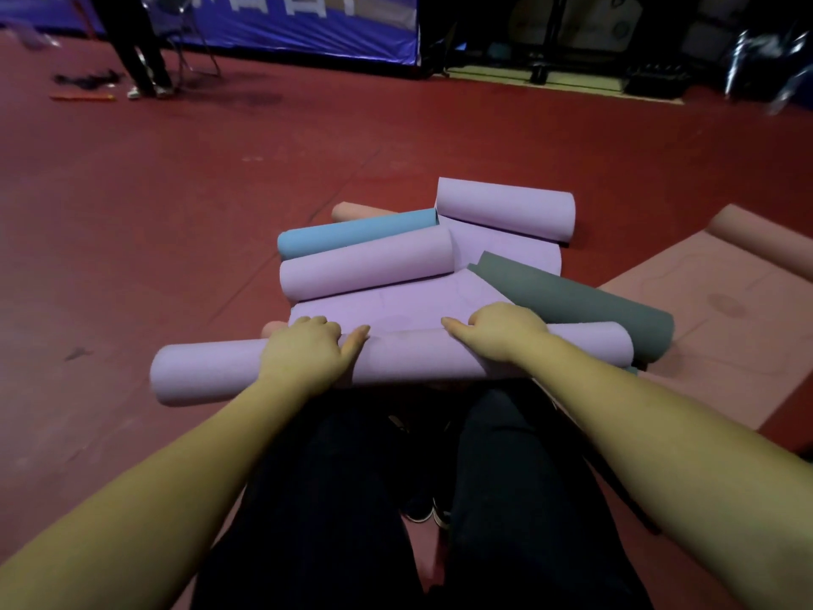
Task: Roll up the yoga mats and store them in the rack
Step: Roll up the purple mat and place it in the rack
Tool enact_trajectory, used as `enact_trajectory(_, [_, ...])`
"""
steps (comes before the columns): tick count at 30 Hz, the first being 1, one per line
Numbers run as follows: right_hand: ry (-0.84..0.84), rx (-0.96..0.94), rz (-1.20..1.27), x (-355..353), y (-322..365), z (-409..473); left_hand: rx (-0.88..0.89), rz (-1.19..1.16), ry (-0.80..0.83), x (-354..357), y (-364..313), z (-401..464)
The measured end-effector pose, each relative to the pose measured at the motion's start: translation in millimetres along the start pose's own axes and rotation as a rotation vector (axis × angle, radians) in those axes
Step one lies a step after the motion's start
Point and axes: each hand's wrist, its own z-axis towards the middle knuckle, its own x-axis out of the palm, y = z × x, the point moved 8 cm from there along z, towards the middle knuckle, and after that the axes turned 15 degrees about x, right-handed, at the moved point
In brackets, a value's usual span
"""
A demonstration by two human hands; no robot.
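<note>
A purple yoga mat roll (211,376) lies across the red floor just in front of my knees. My left hand (308,350) and my right hand (501,330) press on top of it, fingers curled over its front edge. Its flat unrolled part (396,306) stretches away from me. On that part rests a second purple roll (365,268), with a blue roll (352,233) behind it. A third purple roll (506,209) sits farther back. A grey roll (580,301) lies at the right, partly over my roll's end. No rack is visible.
A pink mat (704,310) lies partly unrolled at the right, and a pink roll end (352,211) peeks out behind the blue one. A person's legs (140,50) stand far left by a blue banner (286,24). Dark equipment lines the back right.
</note>
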Motion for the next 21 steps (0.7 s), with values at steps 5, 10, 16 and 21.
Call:
enact_trajectory(5, [0.207, 0.0, 0.006, -0.5, -3.6, -5.6, -0.038, -0.066, 0.094, -1.0, 4.0, -8.7])
enact_trajectory(10, [0.394, -0.007, 0.049, 13.9, 2.6, -8.4, -0.089, -0.176, 0.262, 15.1, 5.6, -16.1])
enact_trajectory(16, [0.346, -0.033, 0.081, 20.2, 6.6, 3.1, -0.101, -0.237, 0.284, 21.5, 13.7, -2.1])
enact_trajectory(21, [-0.087, -0.124, 0.088, 0.3, 12.3, 6.6, -0.078, -0.269, 0.317, 21.0, 14.5, 10.9])
